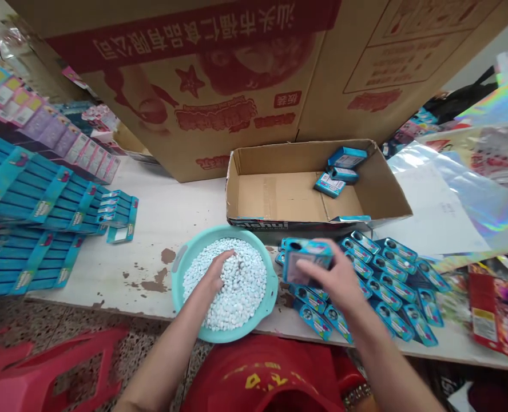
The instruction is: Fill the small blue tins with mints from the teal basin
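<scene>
My left hand reaches into a round turquoise basin filled with small white pellets. Its thumb and forefinger show apart; the other fingers are hidden among the pellets. To the right of the basin, my right hand is closed around a small blue box with a dark round opening, raised over the table and slightly blurred. Below and beyond that hand lie several rows of similar blue boxes, some partly covered by my wrist.
An open cardboard carton behind the basin holds several blue boxes. A big printed carton stands behind it. Stacked blue display boxes fill the left. Plastic film and a red packet lie right. A red stool stands below left.
</scene>
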Demonstrator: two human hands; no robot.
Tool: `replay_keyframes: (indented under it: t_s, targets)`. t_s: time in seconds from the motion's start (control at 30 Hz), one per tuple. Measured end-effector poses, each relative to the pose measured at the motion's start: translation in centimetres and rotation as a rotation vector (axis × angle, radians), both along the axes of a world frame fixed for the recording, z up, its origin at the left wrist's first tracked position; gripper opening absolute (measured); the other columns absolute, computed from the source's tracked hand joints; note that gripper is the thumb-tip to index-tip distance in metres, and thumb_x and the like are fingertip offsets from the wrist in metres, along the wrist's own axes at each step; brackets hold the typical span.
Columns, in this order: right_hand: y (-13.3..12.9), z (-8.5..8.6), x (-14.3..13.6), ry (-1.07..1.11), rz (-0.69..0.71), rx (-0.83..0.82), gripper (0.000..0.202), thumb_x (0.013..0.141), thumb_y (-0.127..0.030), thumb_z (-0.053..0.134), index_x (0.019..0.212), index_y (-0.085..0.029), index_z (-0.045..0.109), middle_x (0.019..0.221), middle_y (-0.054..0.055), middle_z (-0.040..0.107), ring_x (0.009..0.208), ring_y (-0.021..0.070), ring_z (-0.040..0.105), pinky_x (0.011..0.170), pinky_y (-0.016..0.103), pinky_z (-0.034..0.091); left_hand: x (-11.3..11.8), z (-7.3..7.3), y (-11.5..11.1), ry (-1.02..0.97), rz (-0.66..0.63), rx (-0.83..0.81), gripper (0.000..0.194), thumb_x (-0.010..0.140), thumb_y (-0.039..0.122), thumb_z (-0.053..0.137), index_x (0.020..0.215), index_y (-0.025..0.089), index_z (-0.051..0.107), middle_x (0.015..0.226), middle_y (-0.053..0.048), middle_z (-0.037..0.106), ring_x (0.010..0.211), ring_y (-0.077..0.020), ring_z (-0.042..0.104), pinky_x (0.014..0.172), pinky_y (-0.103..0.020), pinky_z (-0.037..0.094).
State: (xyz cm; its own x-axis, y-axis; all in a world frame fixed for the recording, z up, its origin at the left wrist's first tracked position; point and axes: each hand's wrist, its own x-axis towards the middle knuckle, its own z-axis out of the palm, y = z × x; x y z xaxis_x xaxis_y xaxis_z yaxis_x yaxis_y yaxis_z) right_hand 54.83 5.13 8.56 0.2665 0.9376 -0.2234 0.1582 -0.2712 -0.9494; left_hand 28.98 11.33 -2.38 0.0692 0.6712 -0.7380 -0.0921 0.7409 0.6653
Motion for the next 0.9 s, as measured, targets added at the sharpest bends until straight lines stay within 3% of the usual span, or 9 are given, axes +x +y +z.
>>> replay_keyframes:
  t_s: [0.1, 0.2, 0.3, 0.4, 0.6, 0.9]
  targets:
    - [-2.4, -2.6, -5.4, 0.046, 0.066, -0.012, 0.040, 0.064, -0.045, 0.074, 0.093, -0.021, 0.058, 0.084, 0.002, 0.066, 0.074, 0.0201, 0.062, 0.070, 0.033, 0.050, -0.7, 1.6, 0.0, -0.190, 0.104, -0.089, 0.031, 0.058, 0.044, 0.069, 0.067, 0.020, 0.051, 0.055, -0.001, 0.054, 0.048, -0.0161, 0.052, 0.054, -0.033, 0.047]
    - [-3.0, -4.1, -8.4, -0.109, 0.096, 0.082, 0.033, 0.069, -0.044, 0.072, 0.090, -0.021, 0.059, 0.087, 0.003, 0.064, 0.080, 0.0223, 0.060, 0.073, 0.036, 0.049, -0.9, 4.2, -0.1, -0.260, 0.175, -0.067, 0.028, 0.060, 0.039, 0.067, 0.069, 0.019, 0.049, 0.056, 0.003, 0.053, 0.044, -0.0110, 0.049, 0.044, -0.024, 0.041]
    - [-2.8, -4.7, -10.0, -0.265, 0.151, 0.209, 0.027, 0.073, -0.038, 0.070, 0.091, -0.022, 0.059, 0.091, 0.005, 0.062, 0.088, 0.0242, 0.059, 0.077, 0.037, 0.048, -0.5, 7.1, -0.5, -0.334, 0.268, 0.064, 0.024, 0.063, 0.035, 0.066, 0.069, 0.018, 0.050, 0.060, 0.003, 0.055, 0.049, -0.0089, 0.052, 0.048, -0.021, 0.043]
    - [-2.5, -4.9, -11.3, -0.387, 0.222, 0.251, 0.025, 0.074, -0.032, 0.071, 0.093, -0.023, 0.058, 0.091, 0.006, 0.062, 0.089, 0.0255, 0.058, 0.077, 0.039, 0.047, 0.4, 8.7, -1.0, -0.385, 0.326, 0.238, 0.021, 0.065, 0.032, 0.066, 0.066, 0.016, 0.052, 0.060, 0.002, 0.056, 0.055, -0.0109, 0.057, 0.054, -0.023, 0.048]
    - [-2.4, -4.5, -12.7, -0.475, 0.251, 0.256, 0.031, 0.071, -0.030, 0.075, 0.095, -0.022, 0.059, 0.093, 0.006, 0.063, 0.089, 0.0255, 0.056, 0.077, 0.038, 0.046, 1.1, 8.8, -1.4, -0.277, 0.347, 0.344, 0.023, 0.066, 0.032, 0.069, 0.072, 0.016, 0.054, 0.072, 0.001, 0.063, 0.061, -0.0137, 0.063, 0.057, -0.024, 0.049]
    - [-2.3, -3.9, -12.4, -0.536, 0.236, 0.232, 0.032, 0.070, -0.033, 0.076, 0.096, -0.022, 0.060, 0.092, 0.005, 0.064, 0.090, 0.0261, 0.058, 0.075, 0.038, 0.044, 1.6, 9.6, -0.9, -0.236, 0.287, 0.391, 0.029, 0.065, 0.034, 0.071, 0.078, 0.017, 0.051, 0.069, 0.002, 0.061, 0.055, -0.0123, 0.061, 0.053, -0.022, 0.048]
